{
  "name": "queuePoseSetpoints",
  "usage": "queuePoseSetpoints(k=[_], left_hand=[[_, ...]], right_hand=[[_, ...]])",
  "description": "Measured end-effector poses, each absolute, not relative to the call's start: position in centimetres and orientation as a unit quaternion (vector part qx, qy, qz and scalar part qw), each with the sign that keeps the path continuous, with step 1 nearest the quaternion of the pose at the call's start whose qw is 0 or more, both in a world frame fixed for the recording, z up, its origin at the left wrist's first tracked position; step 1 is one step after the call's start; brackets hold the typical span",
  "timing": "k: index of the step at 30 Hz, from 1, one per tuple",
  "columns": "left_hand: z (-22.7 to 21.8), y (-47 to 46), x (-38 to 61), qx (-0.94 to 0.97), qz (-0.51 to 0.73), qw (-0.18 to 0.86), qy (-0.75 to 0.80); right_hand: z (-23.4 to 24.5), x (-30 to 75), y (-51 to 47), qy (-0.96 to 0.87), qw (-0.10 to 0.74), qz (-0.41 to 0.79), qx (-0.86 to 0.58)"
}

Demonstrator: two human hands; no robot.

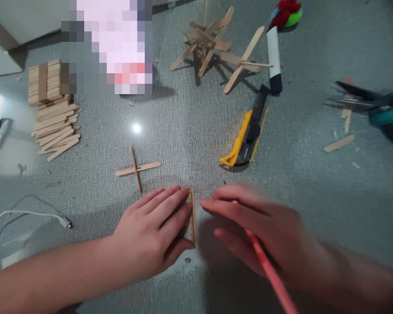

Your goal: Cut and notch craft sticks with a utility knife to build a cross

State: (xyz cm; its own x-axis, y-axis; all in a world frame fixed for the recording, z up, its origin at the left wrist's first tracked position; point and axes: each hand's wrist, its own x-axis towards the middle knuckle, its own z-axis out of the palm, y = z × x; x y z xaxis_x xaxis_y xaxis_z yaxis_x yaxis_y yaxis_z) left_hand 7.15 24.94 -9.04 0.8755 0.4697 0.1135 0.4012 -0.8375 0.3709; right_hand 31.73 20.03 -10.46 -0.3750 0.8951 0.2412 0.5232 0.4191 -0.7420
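My left hand (pixel 153 224) presses down on a ruler (pixel 190 224), most of which it hides. Along the ruler's right edge lies a narrow wooden craft stick (pixel 193 218), with my thumb near its lower end and fingertips near its top. A red pencil (pixel 268 266) rests between the fingers of my right hand (pixel 265 231), which is blurred and just right of the stick. Up and left of my left hand, two crossed craft sticks (pixel 136 168) lie on the table.
A yellow utility knife (pixel 247 133) lies ahead of my right hand. Farther back are joined craft sticks (pixel 205 41) and a white-and-black marker (pixel 274 61). Pliers (pixel 373 104) lie right, with wood scraps. Stacked sticks (pixel 44 83) and a white cable (pixel 36 213) are left.
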Motion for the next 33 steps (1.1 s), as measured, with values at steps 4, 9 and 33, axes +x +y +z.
queuePoseSetpoints(k=[4, 9, 33], left_hand=[[-9.1, 25.0, 7.2, 0.952, 0.098, 0.173, 0.231], [-9.2, 25.2, 7.2, 0.953, 0.1, 0.177, 0.225], [-9.4, 25.4, 7.1, 0.955, 0.099, 0.178, 0.216]], right_hand=[[-9.5, 31.8, 19.6, -0.716, 0.369, 0.362, -0.469], [-9.5, 30.6, 19.7, -0.637, 0.394, 0.439, -0.496], [-10.4, 29.6, 19.7, -0.714, 0.367, 0.32, -0.503]])
